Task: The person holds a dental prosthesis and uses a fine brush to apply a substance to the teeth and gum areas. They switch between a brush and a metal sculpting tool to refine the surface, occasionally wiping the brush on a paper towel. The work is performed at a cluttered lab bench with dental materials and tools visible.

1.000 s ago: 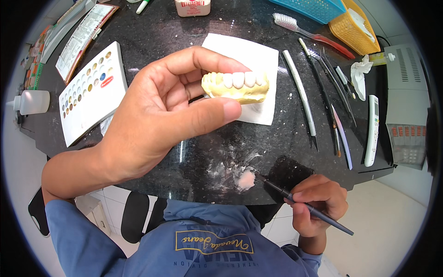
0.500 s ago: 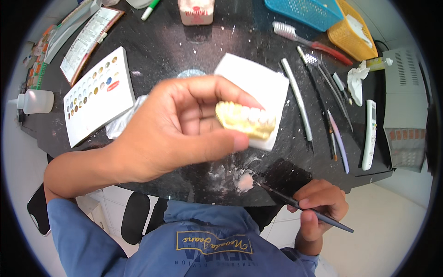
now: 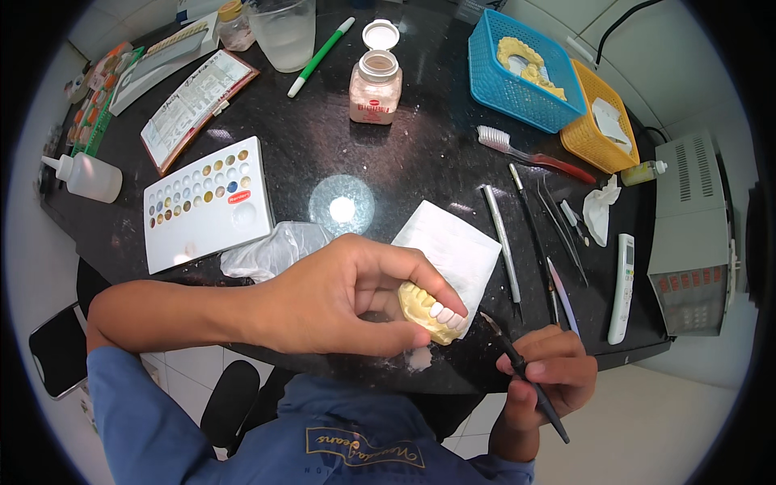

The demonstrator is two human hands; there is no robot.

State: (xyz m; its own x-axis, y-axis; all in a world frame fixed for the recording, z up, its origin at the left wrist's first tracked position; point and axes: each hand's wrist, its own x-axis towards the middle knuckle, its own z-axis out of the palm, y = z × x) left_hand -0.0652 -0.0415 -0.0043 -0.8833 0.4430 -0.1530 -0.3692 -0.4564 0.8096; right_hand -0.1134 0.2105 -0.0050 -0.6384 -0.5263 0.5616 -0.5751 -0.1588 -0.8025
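Cast point(image 3: 420, 305) up in the left hand point(image 3: 356, 295), and that's a firm hold: forefinger bent over its far side, thumb pressed along the near side, yellow base between them. It sits over the near part of the desk point(image 3: 436, 162), right in front of the person, overlapping the lower edge of the white pad point(image 3: 453, 250) from this angle; whether the two touch, I can't tell. White teeth point(image 3: 447, 315) show toward its right end, yellow ones on the left. Over to the right hand point(image 3: 550, 368), fingers closed around a slim dark tool point(image 3: 517, 360) like a pen, its pointed tip aimed up and left at the cast, near it but apart. Just below the cast, a small heap of pale powder point(image 3: 419, 359) on the desk. Away to the left lies the palette point(image 3: 202, 202), rows of coloured wells on white, with a clear bag point(image 3: 275, 252) between it and the left wrist. Up the middle stands an open jar point(image 3: 377, 97), cap tipped back, a green marker point(image 3: 323, 56) at its left. Far right, a blue basket point(image 3: 517, 101) carries yellow pieces point(image 3: 525, 65), a yellow basket point(image 3: 594, 155) just beside it, and below them a red-handled brush point(image 3: 533, 155), a silver rod point(image 3: 503, 246), tweezers point(image 3: 562, 230) and a white remote point(image 3: 622, 289).
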